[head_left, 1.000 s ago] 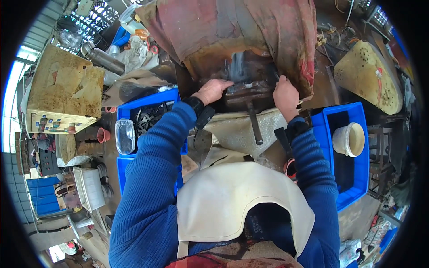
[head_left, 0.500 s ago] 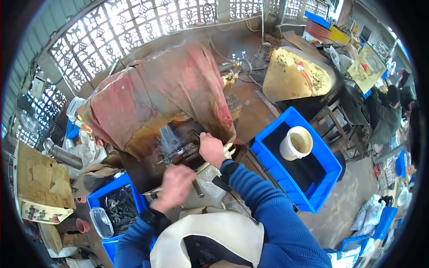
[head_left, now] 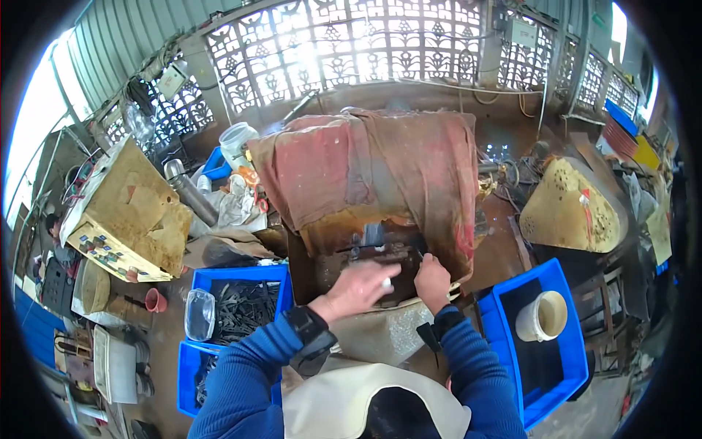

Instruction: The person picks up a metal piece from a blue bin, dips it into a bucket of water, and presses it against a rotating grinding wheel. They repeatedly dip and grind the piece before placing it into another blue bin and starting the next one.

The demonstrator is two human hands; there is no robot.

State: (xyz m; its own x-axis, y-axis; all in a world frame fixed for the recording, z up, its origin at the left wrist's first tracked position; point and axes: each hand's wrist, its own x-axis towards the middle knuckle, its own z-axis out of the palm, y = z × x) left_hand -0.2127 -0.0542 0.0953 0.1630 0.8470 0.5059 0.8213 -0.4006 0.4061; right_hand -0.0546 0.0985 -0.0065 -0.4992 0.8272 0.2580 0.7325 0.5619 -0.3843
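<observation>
The left hand (head_left: 355, 289) is blurred, its fingers stretched toward two o'clock; whether they pinch the small white patch (head_left: 386, 284) at their tips, I cannot tell. The right hand (head_left: 433, 282), at three o'clock from it, is curled, pinching a thin dark piece (head_left: 421, 255), which points to eleven o'clock, below the red draped cloth (head_left: 365, 168). At nine o'clock, a blue bin (head_left: 238, 275) contains black strips (head_left: 248, 311); at four o'clock, another blue bin (head_left: 574, 351) contains a cream bucket (head_left: 532, 322).

I could slip in under the red cloth (head_left: 307, 175), but its hanging right side crowds the right hand (head_left: 432, 281); the left bin (head_left: 241, 275) and right bin (head_left: 504, 355) limit sideways room.
</observation>
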